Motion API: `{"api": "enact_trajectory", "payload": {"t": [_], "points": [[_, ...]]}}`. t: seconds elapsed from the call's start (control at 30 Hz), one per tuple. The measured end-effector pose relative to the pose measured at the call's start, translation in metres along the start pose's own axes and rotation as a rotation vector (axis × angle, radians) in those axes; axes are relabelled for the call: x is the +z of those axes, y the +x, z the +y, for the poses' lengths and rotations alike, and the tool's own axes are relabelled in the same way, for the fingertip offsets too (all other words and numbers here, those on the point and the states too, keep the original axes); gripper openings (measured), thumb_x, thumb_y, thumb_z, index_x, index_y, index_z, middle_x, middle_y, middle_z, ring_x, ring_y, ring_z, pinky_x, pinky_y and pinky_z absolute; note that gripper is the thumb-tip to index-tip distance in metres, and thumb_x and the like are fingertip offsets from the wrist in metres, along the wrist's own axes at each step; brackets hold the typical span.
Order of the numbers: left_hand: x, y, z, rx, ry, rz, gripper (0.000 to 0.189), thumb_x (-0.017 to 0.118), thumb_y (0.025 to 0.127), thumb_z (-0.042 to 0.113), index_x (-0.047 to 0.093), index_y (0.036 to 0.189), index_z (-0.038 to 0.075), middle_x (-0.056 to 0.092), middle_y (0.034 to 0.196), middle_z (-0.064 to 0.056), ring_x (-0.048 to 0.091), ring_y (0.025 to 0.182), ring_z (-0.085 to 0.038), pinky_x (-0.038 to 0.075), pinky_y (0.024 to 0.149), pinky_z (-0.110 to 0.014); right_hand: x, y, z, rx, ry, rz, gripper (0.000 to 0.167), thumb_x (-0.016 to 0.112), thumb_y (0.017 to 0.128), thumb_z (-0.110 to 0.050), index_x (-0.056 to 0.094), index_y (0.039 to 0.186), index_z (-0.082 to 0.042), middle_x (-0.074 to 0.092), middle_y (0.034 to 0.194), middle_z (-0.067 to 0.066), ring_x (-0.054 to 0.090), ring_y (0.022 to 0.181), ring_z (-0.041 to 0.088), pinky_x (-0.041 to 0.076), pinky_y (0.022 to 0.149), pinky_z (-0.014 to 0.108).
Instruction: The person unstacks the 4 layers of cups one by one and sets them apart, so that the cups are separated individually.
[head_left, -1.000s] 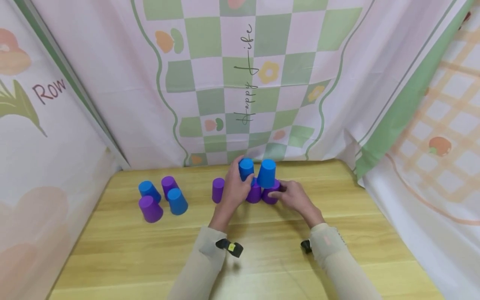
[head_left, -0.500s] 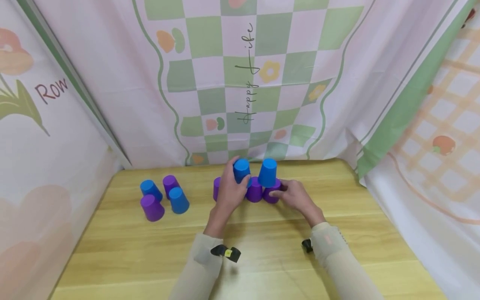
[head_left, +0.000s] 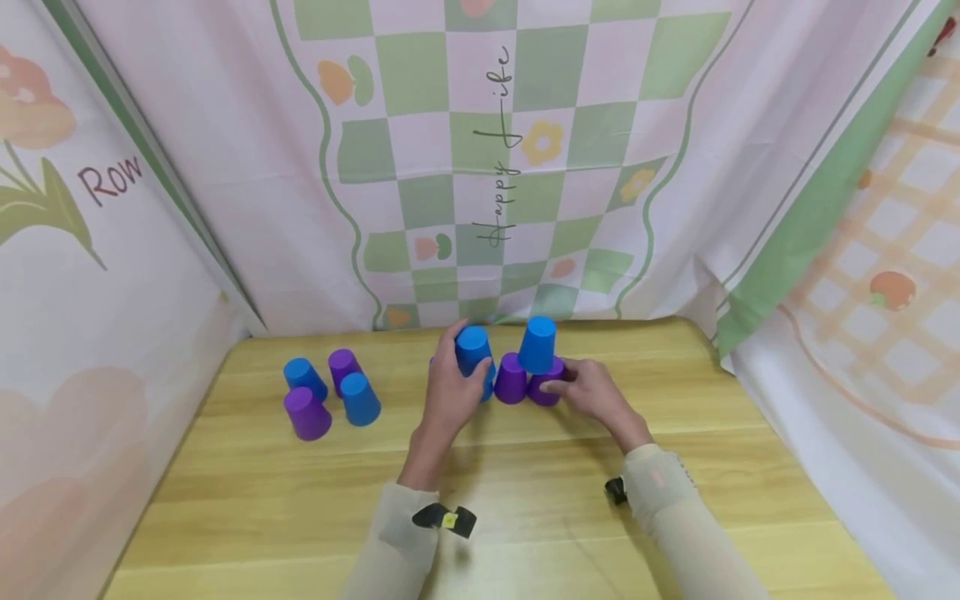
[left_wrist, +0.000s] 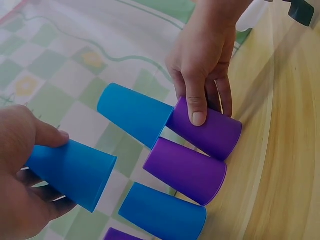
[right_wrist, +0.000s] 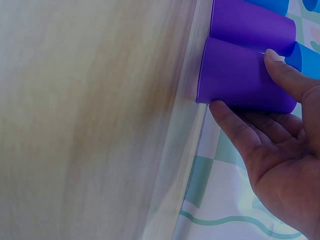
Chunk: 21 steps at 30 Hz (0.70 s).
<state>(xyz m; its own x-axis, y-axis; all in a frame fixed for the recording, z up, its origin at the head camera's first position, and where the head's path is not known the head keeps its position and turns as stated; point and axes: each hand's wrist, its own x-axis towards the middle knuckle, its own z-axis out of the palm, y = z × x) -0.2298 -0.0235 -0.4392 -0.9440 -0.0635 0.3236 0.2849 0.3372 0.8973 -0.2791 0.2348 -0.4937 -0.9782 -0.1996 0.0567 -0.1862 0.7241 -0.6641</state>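
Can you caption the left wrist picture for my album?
The left hand holds a blue cup while the right hand grips a purple cup with another blue cup partly on top.

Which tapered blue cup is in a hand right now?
The blue cup gripped by the left hand; no hand grips the other blue cups.

Pale beige sleeves (head_left: 675, 510) have black wrist fittings (head_left: 430, 516), the left bearing a yellow patch (head_left: 449, 521).
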Motion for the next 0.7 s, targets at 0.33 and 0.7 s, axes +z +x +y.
{"api": "enact_trajectory", "payload": {"t": [0.33, 0.7], "points": [[-0.016, -0.011, -0.004, -0.007, -0.033, 0.031, 0.062, 0.073, 0.098, 0.006, 0.045, 0.153, 0.009, 0.053, 0.154, -0.016, 0.05, 0.146, -0.036, 0.043, 0.12, -0.056, 0.0, 0.0, 0.0, 0.008, 0.003, -0.011, 0.05, 0.08, 0.094, -0.036, 0.072, 0.133, -0.006, 0.075, 0.124, 0.019, 0.073, 0.102, 0.028, 0.062, 0.088, 0.046], [-0.036, -0.019, -0.012, -0.051, 0.0, 0.078, 0.059, 0.075, 0.097, 0.006, 0.048, 0.149, 0.004, 0.057, 0.149, -0.018, 0.052, 0.143, -0.039, 0.044, 0.118, -0.059, 0.001, 0.0, 0.001, 0.021, 0.001, -0.011, 0.05, 0.08, 0.094, -0.036, 0.071, 0.133, -0.006, 0.075, 0.124, 0.019, 0.073, 0.102, 0.029, 0.061, 0.088, 0.046]]}}
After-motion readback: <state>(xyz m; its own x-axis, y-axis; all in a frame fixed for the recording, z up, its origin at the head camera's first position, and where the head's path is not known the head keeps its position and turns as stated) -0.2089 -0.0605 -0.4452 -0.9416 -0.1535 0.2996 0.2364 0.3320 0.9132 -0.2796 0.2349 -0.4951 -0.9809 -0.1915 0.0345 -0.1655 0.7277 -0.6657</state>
